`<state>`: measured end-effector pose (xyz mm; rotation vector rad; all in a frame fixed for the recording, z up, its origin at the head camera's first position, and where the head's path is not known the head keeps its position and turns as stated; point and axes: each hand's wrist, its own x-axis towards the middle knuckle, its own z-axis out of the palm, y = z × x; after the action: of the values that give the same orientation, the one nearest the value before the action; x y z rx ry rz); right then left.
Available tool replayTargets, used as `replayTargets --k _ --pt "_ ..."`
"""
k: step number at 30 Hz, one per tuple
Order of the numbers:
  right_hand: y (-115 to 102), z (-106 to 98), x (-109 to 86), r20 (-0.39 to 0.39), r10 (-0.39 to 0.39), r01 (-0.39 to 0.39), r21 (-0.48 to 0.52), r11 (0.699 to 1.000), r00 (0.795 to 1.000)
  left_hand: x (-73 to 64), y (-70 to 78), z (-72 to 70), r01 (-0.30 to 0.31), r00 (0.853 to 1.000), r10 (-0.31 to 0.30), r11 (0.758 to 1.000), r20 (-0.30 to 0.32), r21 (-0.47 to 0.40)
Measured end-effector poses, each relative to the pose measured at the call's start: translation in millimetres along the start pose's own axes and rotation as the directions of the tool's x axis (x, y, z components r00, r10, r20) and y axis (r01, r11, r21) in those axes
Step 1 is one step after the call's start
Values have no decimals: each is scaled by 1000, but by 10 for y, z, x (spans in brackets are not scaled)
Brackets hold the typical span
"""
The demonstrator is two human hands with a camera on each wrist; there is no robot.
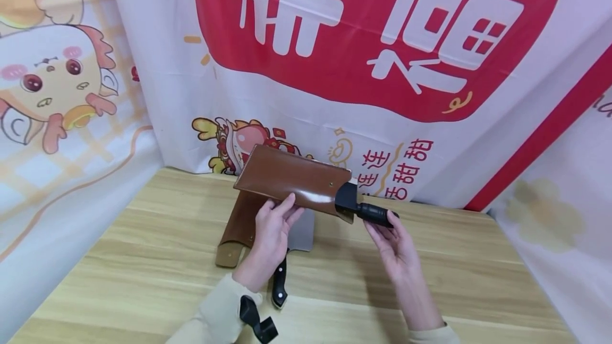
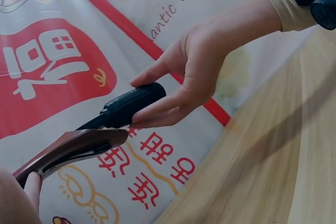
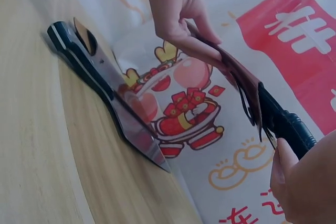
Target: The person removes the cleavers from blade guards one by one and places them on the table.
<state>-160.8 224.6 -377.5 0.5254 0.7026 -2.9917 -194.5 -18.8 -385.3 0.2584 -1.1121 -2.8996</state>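
Note:
In the head view my left hand [image 1: 274, 232] pinches the lower edge of a brown leather sheath [image 1: 291, 177], thumb on its front face. A knife with a black handle [image 1: 375, 214] sits in that sheath; only a dark part of it shows at the mouth, the rest being hidden. My right hand [image 1: 397, 248] holds the handle's end between thumb and fingers. Sheath and knife are raised above the table, the handle pointing right. Below lies a cleaver [image 1: 302, 232] with a grey blade and a black riveted handle, beside a second brown sheath [image 1: 236, 227], both partly covered.
The wooden table [image 1: 468, 275] carries the cleaver and second sheath. A printed cloth [image 1: 306, 84] in white and red hangs at the back, with more cloth at both sides. A black strap [image 1: 258, 320] is on my left wrist.

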Motion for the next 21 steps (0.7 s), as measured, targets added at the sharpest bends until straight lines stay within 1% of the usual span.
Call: replayTargets --k 5,13,21 --pt "-63 -5 6 -5 -12 12 -7 1000 1000 3 14 0 12 1000 -12 1000 -11 -17" --pt "-108 -14 -7 -39 -25 25 -2 1000 999 5 4 2 47 999 -47 999 -19 -8" --pt "-121 -8 -20 -42 -54 53 -18 998 998 7 12 -19 65 998 -65 998 -8 -11"
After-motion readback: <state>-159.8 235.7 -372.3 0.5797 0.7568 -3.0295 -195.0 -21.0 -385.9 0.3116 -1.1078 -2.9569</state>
